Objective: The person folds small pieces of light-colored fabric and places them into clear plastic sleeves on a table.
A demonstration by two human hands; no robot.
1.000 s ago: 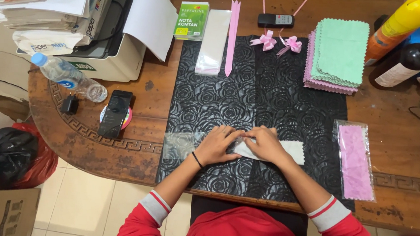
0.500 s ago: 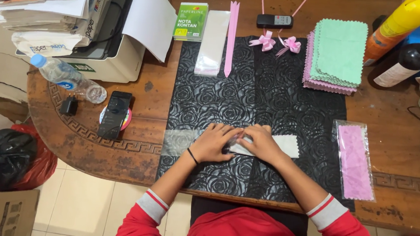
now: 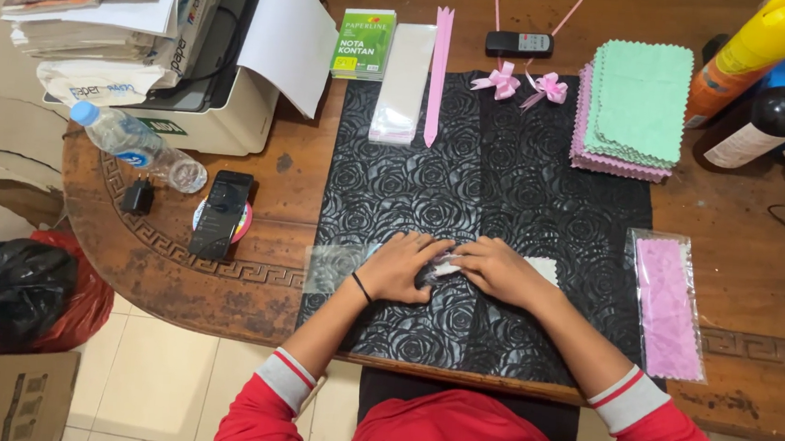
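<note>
- A mat lies on the middle of the table.
- Both hands rest on the mat's near part, the left hand just beside the right hand, a clear sleeve under them.
- A phone lies left of the mat, a bottle and a printer further left and behind it.
- A stack of cloths sits at the mat's far right corner; two bows lie left of it.
- A packed cloth lies right of the mat.
- A remote lies behind the bows.
</note>
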